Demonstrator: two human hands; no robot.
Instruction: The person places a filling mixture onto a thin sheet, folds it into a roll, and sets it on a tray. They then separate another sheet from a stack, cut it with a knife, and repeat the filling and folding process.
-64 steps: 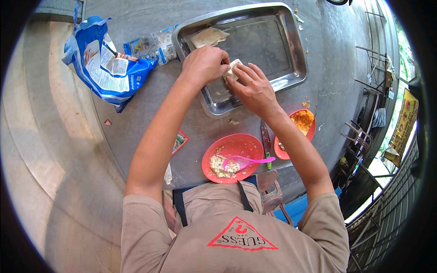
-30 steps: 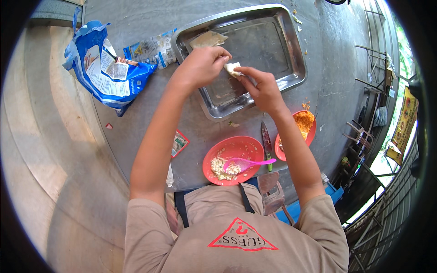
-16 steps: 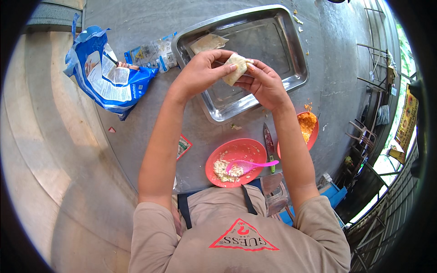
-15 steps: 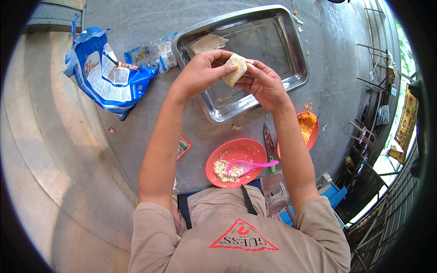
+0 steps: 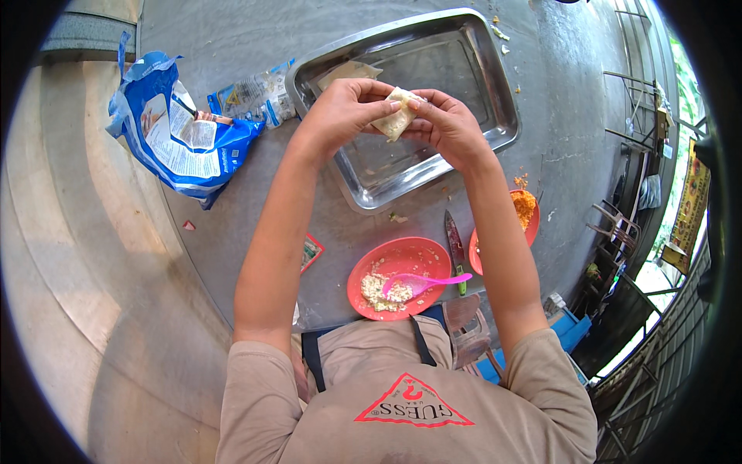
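Note:
Over a rectangular metal tray, both of my hands hold one pale folded wrapper, a small flat dough parcel. My left hand grips its left side, thumb on top and fingers curled behind. On the other side my right hand pinches the upper right part between thumb and fingers. What is inside the parcel cannot be seen. Another pale flat wrapper lies in the tray's far left corner, partly covered by my left hand.
Nearer me, a red oval bowl holds crumbly white food and a pink spoon. Beside it lies a knife with a green handle. My right forearm partly hides another red bowl of orange food. A blue bag and clear packaging lie left.
My right thumb has shifted left and presses over the wrapper's top edge. The parcel now looks more folded and narrower. Both hands still hold it above the tray.

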